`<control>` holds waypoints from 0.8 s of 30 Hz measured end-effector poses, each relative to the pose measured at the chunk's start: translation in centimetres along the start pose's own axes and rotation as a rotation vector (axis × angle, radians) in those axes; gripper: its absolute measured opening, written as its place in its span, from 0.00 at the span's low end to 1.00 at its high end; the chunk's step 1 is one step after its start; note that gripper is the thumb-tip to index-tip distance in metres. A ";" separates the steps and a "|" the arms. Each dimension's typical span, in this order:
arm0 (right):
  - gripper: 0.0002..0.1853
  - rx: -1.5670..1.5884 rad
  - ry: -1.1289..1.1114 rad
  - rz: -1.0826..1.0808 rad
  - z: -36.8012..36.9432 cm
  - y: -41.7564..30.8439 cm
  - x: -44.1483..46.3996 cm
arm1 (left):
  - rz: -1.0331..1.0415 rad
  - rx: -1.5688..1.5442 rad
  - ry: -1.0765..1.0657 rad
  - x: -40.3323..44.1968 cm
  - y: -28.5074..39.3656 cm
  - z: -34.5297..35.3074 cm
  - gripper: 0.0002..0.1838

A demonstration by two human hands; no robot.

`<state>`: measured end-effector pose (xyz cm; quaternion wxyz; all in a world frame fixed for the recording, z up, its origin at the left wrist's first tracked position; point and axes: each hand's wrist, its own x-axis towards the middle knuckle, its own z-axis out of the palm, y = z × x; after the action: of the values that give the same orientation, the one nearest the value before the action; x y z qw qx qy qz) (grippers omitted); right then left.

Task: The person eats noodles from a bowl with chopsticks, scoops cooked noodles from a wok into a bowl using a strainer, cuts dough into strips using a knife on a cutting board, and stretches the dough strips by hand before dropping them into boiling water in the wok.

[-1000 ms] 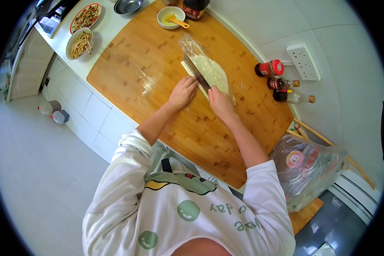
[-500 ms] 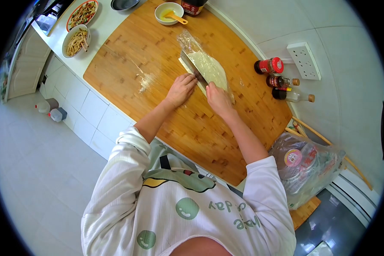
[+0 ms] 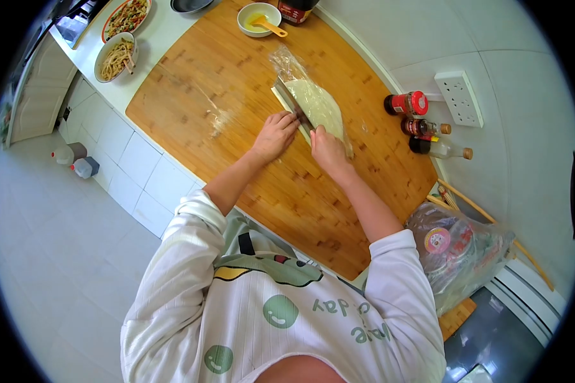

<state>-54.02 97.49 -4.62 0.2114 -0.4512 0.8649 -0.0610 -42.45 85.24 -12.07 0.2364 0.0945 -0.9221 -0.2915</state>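
My right hand (image 3: 329,151) is closed round the handle of a kitchen knife (image 3: 295,105). The blade stands on edge along the left side of a flat sheet of pale dough (image 3: 323,108), which lies partly under clear plastic wrap (image 3: 287,62). On the blade's other side runs a narrow dough strip (image 3: 280,97). My left hand (image 3: 276,136) rests with bent fingers on the strip, fingertips against the blade; its palm is hidden. Underneath everything is a large wooden board (image 3: 191,83).
A white bowl (image 3: 243,24) with yellow liquid and an orange brush (image 3: 268,25) stands at the back beside a dark jar (image 3: 295,10). Noodles fill a bowl (image 3: 99,69) at far left. Several bottles, including a red-capped jar (image 3: 399,103), line the wall. A plastic bag (image 3: 466,255) sits at right.
The view has shifted slightly. Both hands and the knife keep nearly the same place on the dough, with the blade seeming a little more tilted.
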 end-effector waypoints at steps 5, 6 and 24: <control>0.13 -0.041 0.030 -0.138 1.8 2.0 -0.9 | -0.020 0.002 0.074 -1.0 1.3 -0.4 0.15; 0.12 -0.034 0.164 -0.238 2.1 2.1 -1.8 | -0.054 -0.006 0.122 -1.6 1.8 -0.7 0.16; 0.12 -0.088 -0.055 -0.062 -2.4 4.5 -9.0 | 0.030 0.005 -0.098 -3.4 7.1 2.3 0.22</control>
<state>-53.87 107.18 -1.02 0.2133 -0.4882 0.8461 -0.0172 -40.85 93.18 -10.86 0.1953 0.0669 -0.9345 -0.2901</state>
